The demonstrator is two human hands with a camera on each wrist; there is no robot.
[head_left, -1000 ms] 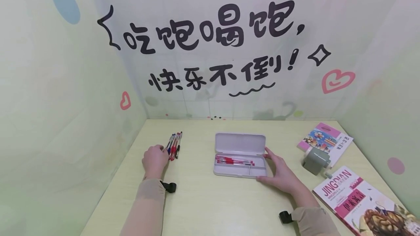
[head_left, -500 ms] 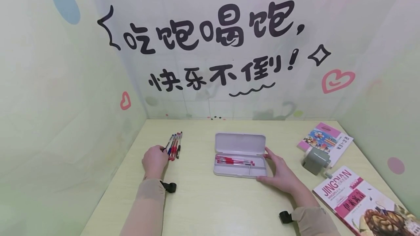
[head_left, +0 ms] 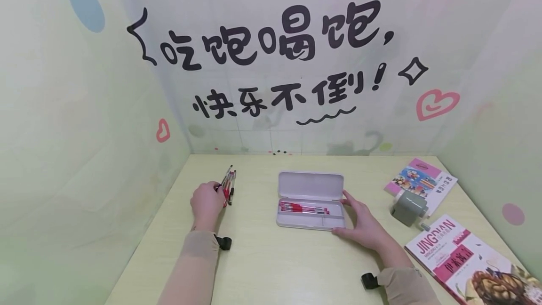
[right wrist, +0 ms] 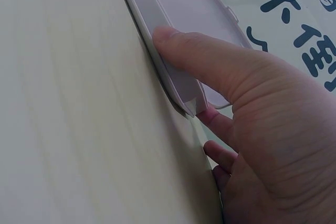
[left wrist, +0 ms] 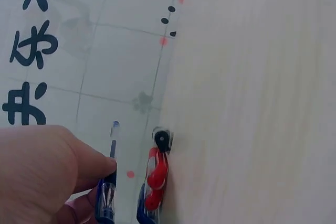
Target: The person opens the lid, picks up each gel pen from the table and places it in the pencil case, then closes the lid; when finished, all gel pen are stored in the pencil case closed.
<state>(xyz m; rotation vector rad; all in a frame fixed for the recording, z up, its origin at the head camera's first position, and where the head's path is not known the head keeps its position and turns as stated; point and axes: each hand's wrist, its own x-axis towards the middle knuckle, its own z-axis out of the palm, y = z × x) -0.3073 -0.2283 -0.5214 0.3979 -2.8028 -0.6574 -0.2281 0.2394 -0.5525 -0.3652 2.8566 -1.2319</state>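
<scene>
– What does the person's left grip (head_left: 207,204) hold?
– A blue pen (left wrist: 106,198), pinched in its fingers; loose pens (head_left: 226,196) lie just to its right on the desk (head_left: 262,267).
– And the right grip (head_left: 364,225)?
– Grasping the near end of an open pencil case (head_left: 300,220), red pens (head_left: 296,208) inside, left of that grip. 2 books (head_left: 470,260) (head_left: 417,178) lie to its right.

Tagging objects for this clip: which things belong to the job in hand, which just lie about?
In the job: blue gel pen, pinched in the left hand; loose pens beside that hand; open pencil case, gripped by the right hand; red gel pens inside.

Lying about: grey crank pencil sharpener; pink-and-blue booklet; JINGDIAN book.
</scene>
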